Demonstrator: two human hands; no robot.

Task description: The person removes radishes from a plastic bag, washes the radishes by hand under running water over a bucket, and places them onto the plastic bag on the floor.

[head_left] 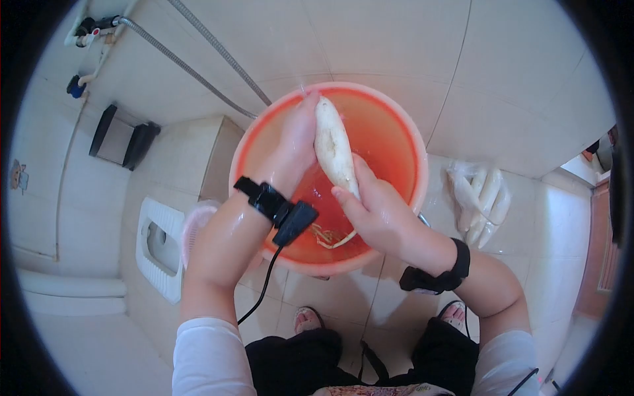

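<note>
A long white root vegetable (334, 142), like a radish, is held over a pink-orange bucket (421, 173). Around its lower end my right hand (373, 201) is closed, thumb on top. My left hand (302, 129) lies along the left side of its upper end, blurred, with its fingers mostly hidden. Thin yellowish roots (330, 241) hang from the lower tip inside the bucket. Some water shows at the bucket's bottom.
A clear plastic bag of white radishes (481, 201) lies on the tiled floor at right. At left are a squat toilet (160, 247), a pink basket (195, 228) and a black-framed object (124, 137). Metal hoses (191, 69) run down to the bucket's rim.
</note>
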